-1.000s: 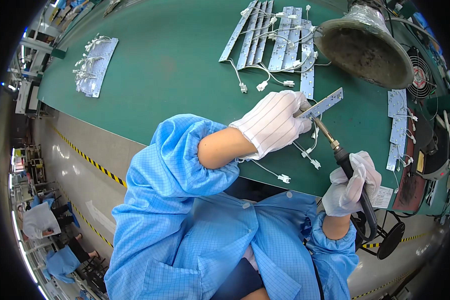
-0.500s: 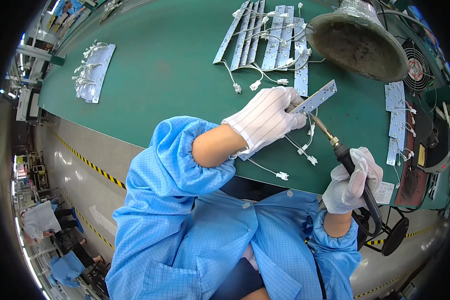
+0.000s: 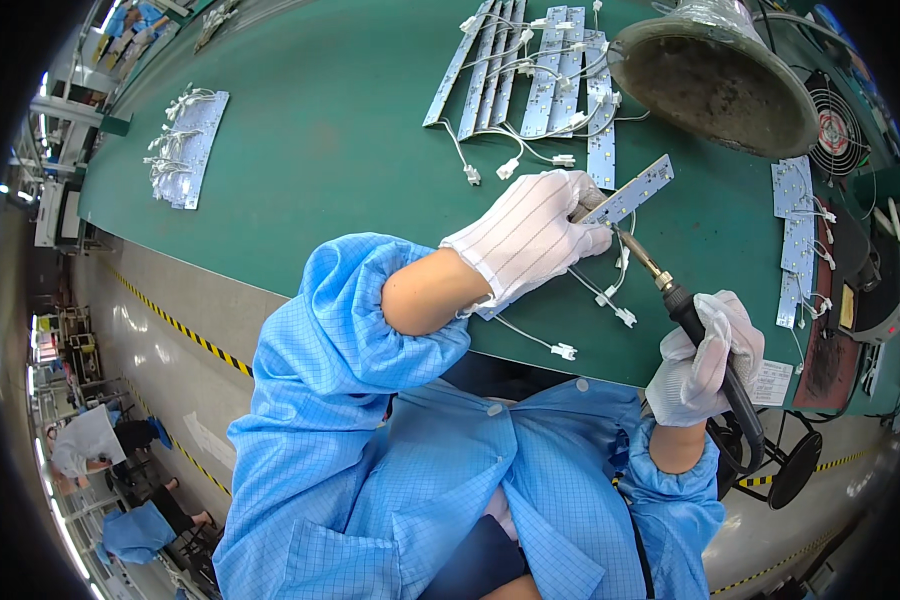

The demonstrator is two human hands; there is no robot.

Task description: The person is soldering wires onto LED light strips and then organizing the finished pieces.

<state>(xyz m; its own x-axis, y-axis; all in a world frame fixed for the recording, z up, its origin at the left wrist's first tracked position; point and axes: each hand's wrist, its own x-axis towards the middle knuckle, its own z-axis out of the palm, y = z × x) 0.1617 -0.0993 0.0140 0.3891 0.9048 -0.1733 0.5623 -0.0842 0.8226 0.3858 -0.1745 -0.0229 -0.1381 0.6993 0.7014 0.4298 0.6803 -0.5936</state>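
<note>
My left hand point(image 3: 536, 232), in a white striped glove, grips an LED strip board point(image 3: 638, 190) that tilts up to the right. The gloved fingers cover the board's lower end. My right hand point(image 3: 708, 362), gloved too, is wrapped round the black handle of a soldering iron point(image 3: 686, 306). Its metal tip points up-left and meets or nearly meets the board's edge beside my left fingertips; actual contact is too small to tell. White wires with plugs point(image 3: 625, 317) hang below the board. Another plug point(image 3: 563, 351) lies near the table's front edge, its wire running under my left hand.
Several LED boards with wires point(image 3: 545, 75) lie at the back. A wide fume extraction hood point(image 3: 715, 85) stands over the back right. More boards lie at the right point(image 3: 796, 240) and far left point(image 3: 192, 150) of the green table point(image 3: 300, 130). A fan point(image 3: 838, 132) sits far right.
The view has shifted slightly. Both hands keep nearly the same place and grip, with the iron's tip still at the board's edge.
</note>
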